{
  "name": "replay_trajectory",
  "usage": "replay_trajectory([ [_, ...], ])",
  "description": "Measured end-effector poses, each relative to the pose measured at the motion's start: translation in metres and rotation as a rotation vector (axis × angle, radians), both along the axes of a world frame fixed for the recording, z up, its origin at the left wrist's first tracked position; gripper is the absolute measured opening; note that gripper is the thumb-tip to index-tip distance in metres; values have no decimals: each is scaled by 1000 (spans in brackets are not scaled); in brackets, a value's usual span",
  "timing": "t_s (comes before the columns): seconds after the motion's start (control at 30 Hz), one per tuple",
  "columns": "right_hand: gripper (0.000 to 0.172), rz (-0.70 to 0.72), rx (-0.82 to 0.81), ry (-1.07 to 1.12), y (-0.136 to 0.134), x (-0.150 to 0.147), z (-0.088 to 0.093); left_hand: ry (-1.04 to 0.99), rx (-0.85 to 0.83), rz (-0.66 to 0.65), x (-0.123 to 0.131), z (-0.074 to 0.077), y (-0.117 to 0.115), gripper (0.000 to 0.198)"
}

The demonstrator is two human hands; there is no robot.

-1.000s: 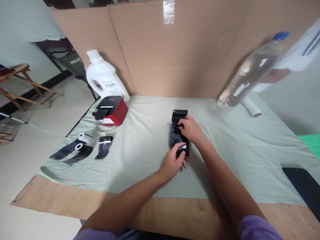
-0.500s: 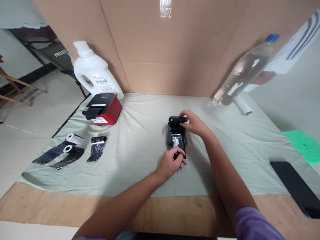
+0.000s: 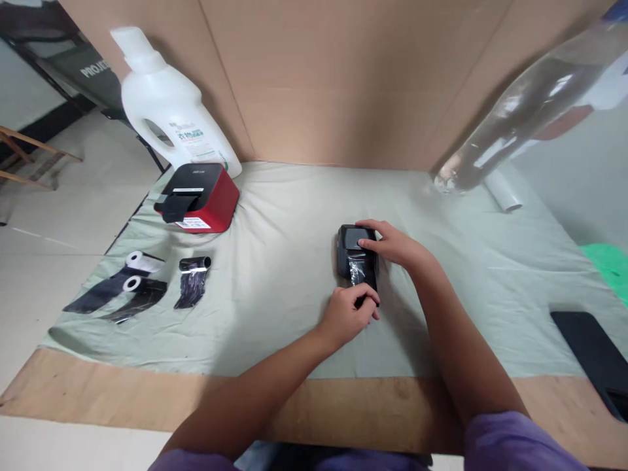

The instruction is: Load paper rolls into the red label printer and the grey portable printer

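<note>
A small black portable printer [image 3: 342, 252] lies on the green cloth in front of me, its lid down. From its near side runs a strip of shiny black film [image 3: 360, 267]. My left hand [image 3: 350, 313] is closed, pinching the strip's near end between thumb and fingers. On the printer's far right corner rests my right hand [image 3: 392, 242], thumb on the lid and fingers bent round the back edge. The inside of the printer is hidden by the lid.
To the left stand a red and black printer [image 3: 226, 206] and a white jug [image 3: 171, 111]. Several rolls with black film [image 3: 191, 284] lie nearer. A water bottle [image 3: 510, 124] leans against the cardboard [image 3: 318, 85], beside a white tube [image 3: 504, 191]. A black phone [image 3: 589, 353] lies right.
My right hand has swung the printer's lid down from its raised position. My left hand still pinches the film strip. The camera view has shifted slightly.
</note>
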State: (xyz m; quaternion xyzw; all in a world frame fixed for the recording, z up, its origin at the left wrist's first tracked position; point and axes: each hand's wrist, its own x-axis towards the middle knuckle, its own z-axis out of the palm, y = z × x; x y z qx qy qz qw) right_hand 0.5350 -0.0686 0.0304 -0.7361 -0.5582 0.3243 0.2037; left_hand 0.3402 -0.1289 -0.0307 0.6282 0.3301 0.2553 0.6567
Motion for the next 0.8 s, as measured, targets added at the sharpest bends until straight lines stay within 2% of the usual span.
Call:
replay_trajectory([
  [0.1, 49, -19, -25, -13, -3, -2, 2, -12, -3, -7, 0, -1, 1, 14],
  [0.2, 50, -85, -70, -116, -7, -14, 10, -15, 0, -19, 0, -1, 1, 15],
  [0.33, 70, -146, -139, -247, -12, -40, 15, -1, 54, -29, -2, 4, 1, 15],
  [0.4, 74, -151, -159, -273, -12, -47, 14, 5, 69, -31, -2, 6, 1, 15],
  [0.6, 58, -111, -78, -201, -9, -31, 7, -15, 85, -39, -2, 1, 2, 16],
  [0.7, 56, -122, -38, -154, -11, -32, 5, -12, 107, -46, -1, 0, 2, 17],
  [0.77, 66, -157, -27, -192, -15, -45, 3, 5, 157, -63, -1, 0, 3, 19],
  [0.8, 77, -181, -23, -231, -17, -54, 1, 15, 193, -77, -1, 0, 3, 19],
])
